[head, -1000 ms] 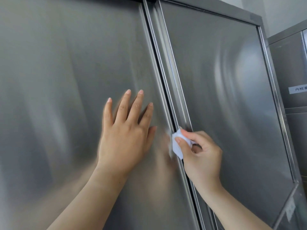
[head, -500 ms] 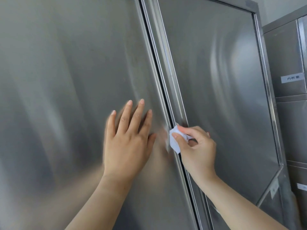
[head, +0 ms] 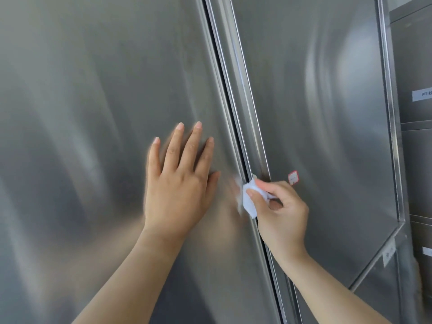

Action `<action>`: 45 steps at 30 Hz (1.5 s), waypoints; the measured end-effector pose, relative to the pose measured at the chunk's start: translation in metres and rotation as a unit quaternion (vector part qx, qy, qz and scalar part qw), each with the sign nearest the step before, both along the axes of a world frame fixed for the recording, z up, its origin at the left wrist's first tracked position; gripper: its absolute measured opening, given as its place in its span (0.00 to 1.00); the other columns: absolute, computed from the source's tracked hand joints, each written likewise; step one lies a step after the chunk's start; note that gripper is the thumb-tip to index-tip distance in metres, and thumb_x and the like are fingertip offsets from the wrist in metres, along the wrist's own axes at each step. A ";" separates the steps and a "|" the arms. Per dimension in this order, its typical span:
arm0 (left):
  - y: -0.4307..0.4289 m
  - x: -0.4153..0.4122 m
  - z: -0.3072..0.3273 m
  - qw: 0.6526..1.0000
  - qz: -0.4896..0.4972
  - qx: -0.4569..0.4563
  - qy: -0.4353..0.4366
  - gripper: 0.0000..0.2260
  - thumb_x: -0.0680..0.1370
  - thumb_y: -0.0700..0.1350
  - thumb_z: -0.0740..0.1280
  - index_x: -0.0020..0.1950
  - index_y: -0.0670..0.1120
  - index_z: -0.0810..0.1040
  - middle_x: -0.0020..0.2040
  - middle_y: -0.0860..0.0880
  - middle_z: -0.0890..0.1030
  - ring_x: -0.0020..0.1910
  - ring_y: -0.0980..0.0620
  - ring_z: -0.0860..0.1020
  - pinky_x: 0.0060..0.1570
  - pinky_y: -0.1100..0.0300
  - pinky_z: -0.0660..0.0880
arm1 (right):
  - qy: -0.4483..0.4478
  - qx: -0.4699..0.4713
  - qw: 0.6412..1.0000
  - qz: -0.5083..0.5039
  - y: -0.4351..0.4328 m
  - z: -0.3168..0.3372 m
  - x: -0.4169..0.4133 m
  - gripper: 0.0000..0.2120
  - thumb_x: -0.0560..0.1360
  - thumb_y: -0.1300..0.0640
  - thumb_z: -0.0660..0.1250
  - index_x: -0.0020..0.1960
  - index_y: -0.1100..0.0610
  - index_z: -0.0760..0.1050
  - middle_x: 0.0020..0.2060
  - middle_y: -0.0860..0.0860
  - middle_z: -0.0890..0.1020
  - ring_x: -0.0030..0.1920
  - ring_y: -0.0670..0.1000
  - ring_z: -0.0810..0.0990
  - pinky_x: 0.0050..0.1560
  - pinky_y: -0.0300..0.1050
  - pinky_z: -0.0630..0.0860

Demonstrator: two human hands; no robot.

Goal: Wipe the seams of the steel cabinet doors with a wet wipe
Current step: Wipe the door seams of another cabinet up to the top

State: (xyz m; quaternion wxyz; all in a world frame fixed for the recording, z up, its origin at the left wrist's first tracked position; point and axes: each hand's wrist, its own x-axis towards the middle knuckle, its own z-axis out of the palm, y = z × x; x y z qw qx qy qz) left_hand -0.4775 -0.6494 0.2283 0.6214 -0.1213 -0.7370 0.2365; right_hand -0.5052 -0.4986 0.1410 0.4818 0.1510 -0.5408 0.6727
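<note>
Two tall steel cabinet doors fill the view, the left door (head: 93, 136) and the right door (head: 315, 113). A dark vertical seam (head: 230, 94) runs between them. My right hand (head: 280, 213) pinches a folded white wet wipe (head: 250, 199) and holds it against the seam at mid height. My left hand (head: 180, 183) lies flat on the left door just left of the seam, fingers straight and pointing up.
A small red-edged sticker (head: 293, 177) sits on the right door just above my right hand. Further steel cabinets with white labels (head: 422, 95) stand at the right edge. The right door's lower corner (head: 397, 228) is cut at an angle.
The view has shifted down the doors and my hands with it. The wipe stays on the seam, now lower on it, beside the sticker that has come into view.
</note>
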 end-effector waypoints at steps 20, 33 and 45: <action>0.008 0.003 -0.047 0.996 -0.065 0.053 -0.022 0.16 0.78 0.52 0.66 0.63 0.48 0.79 0.71 0.47 0.72 0.71 0.43 0.67 0.70 0.43 0.58 | 0.002 -0.004 0.999 0.043 0.003 0.020 -0.004 0.12 0.70 0.67 0.73 0.47 0.52 0.81 0.38 0.46 0.79 0.38 0.41 0.76 0.42 0.27 0.68; 0.007 -0.004 -0.056 0.999 -0.018 0.048 -0.013 0.19 0.80 0.54 0.62 0.69 0.49 0.74 0.74 0.47 0.67 0.73 0.43 0.64 0.70 0.43 0.56 | 0.010 0.005 0.999 0.036 0.007 -0.003 -0.009 0.10 0.69 0.66 0.73 0.46 0.53 0.81 0.37 0.50 0.80 0.38 0.44 0.78 0.42 0.30 0.71; 0.006 -0.004 -0.056 0.999 -0.018 0.045 -0.008 0.18 0.81 0.55 0.61 0.68 0.49 0.75 0.73 0.47 0.68 0.73 0.43 0.65 0.70 0.43 0.57 | 0.021 -0.004 1.000 0.019 0.001 -0.023 -0.007 0.14 0.69 0.69 0.73 0.46 0.50 0.79 0.37 0.47 0.79 0.38 0.41 0.77 0.42 0.31 0.71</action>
